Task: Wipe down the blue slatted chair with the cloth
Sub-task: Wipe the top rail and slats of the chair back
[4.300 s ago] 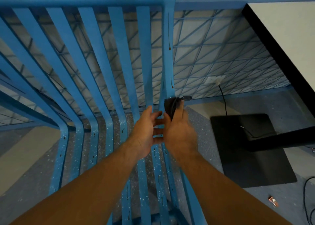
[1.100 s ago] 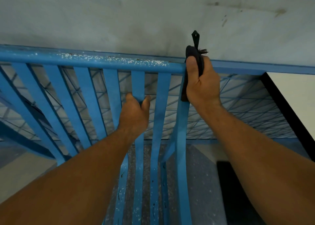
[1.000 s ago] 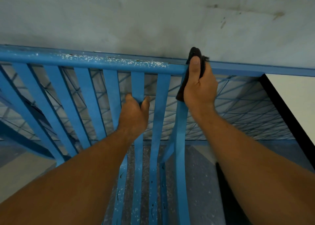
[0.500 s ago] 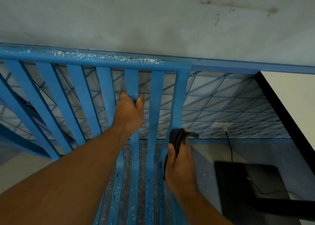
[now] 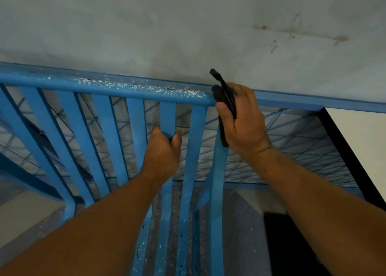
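One head-worn wide-angle view looks forward and down, close over the chair (image 5: 104,87) back toward the wall (image 5: 188,25)

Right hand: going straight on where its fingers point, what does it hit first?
Probably the wall just past the top rail, where the right hand grips the cloth; depth is unclear.

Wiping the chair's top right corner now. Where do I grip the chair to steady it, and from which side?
Grip a flat slat below the top rail, from the near side, fingers hooked through the gaps. Slats are narrow with open space either side, so a hand wraps fully. The left hand holds one there, clear of the cloth.
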The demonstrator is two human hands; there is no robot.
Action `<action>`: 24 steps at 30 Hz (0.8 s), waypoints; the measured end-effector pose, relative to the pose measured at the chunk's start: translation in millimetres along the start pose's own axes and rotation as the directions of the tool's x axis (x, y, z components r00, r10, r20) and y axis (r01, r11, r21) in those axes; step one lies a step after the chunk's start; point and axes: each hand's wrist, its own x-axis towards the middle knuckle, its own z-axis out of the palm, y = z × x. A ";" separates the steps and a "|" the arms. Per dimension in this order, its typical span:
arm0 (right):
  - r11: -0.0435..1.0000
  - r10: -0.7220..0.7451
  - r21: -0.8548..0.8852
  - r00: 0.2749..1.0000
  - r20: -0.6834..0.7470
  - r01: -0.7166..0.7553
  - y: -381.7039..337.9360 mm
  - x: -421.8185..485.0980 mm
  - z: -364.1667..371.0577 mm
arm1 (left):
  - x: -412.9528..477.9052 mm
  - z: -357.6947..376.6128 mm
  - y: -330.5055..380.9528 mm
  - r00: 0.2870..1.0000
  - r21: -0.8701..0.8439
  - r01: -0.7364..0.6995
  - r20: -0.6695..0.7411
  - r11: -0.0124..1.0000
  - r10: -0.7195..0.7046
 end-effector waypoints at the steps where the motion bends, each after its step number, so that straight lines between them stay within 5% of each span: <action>1: 0.999 -0.041 -0.022 0.996 0.076 0.043 4.0 6.1 -6.7 | -0.1 0.2 0.6 1.000 -0.008 0.010 -0.003 1.000 -0.010; 3: 0.991 -0.082 -0.077 0.957 0.278 0.107 10.7 22.5 -20.8 | -1.2 0.1 2.9 1.000 -0.006 0.028 -0.005 1.000 -0.028; 8: 0.992 0.036 -0.111 0.709 0.704 0.060 2.6 69.7 -45.1 | -3.1 -1.6 9.2 0.998 0.008 0.059 -0.006 0.998 -0.059; 13: 0.969 0.199 -0.245 0.647 0.736 -0.020 -10.2 85.9 -40.6 | -5.3 -2.4 11.9 0.995 -0.002 0.098 0.002 0.995 -0.098; 18: 0.980 -0.031 -0.124 0.741 0.671 0.153 -10.3 60.0 -39.5 | -5.2 -2.0 13.4 0.994 0.014 0.114 -0.001 0.993 -0.114; 24: 0.935 -0.012 -0.210 0.618 0.786 0.285 -18.7 74.6 -42.8 | -5.3 -1.5 14.5 0.990 0.025 0.140 0.003 0.990 -0.140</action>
